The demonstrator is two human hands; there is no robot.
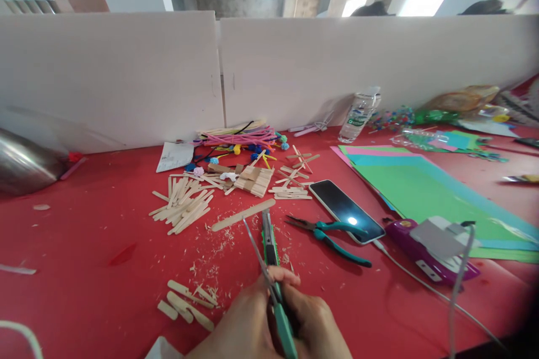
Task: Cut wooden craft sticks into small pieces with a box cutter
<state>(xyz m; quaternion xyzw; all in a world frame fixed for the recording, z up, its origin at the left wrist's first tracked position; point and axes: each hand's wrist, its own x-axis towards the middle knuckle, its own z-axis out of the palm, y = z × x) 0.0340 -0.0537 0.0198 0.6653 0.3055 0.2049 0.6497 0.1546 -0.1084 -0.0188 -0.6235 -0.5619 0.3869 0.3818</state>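
At the bottom centre my left hand (248, 317) and my right hand (314, 320) are close together, both with curled fingers. Between them is a bladed tool (283, 328) with a green handle, seen nearly edge-on, its long thin metal blade pointing forward and left. The right fingers close on its handle; the left hand presses against it, and what lies within the left fingers is hidden. Just beyond the hands a green utility knife (269, 241) lies on the red table. A wooden craft stick (243, 215) lies past its tip, with wood shavings (217, 247) around.
Pliers (324, 233), a phone (347, 210) and a purple power strip (433, 249) with a cable lie right. Craft sticks (185, 202) and cut pieces (183, 303) lie left. Behind are pipe cleaners (240, 137), a bottle (360, 115), coloured paper (412, 185) and a white partition (126, 78).
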